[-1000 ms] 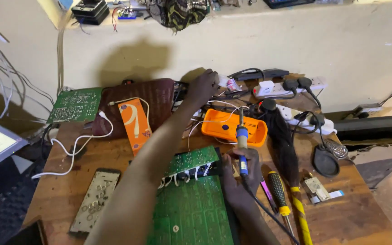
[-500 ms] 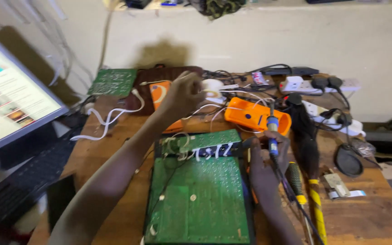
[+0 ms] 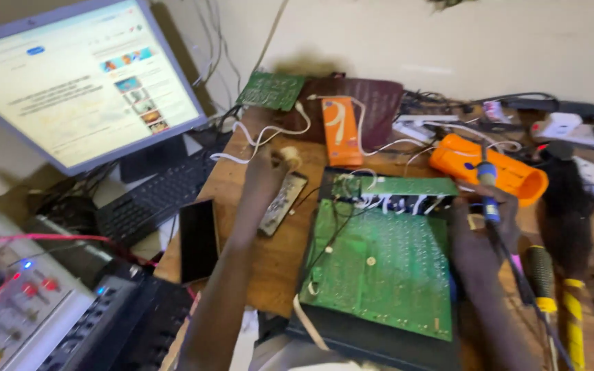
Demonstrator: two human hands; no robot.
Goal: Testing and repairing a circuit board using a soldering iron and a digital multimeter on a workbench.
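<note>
Held a blue-handled soldering iron [image 3: 487, 180] over a big green circuit board [image 3: 379, 264] near the front edge of the brown wooden table [image 3: 269, 251].

Right hand [image 3: 479, 230] closed around the iron at the board's right side. Left hand [image 3: 267, 170] closed on a small pale round thing [image 3: 290, 159], too blurred to tell, toward the table's left edge, just above a flat grey remote [image 3: 282, 203]. Orange plastic tool [image 3: 487, 165] lay behind the iron. Lit computer screen [image 3: 80, 75] stood off the left edge.

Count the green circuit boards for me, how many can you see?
2. A big green circuit board lies on the dark case between the hands. A smaller green board leans at the back by the wall. Clutter may hide others.
</note>
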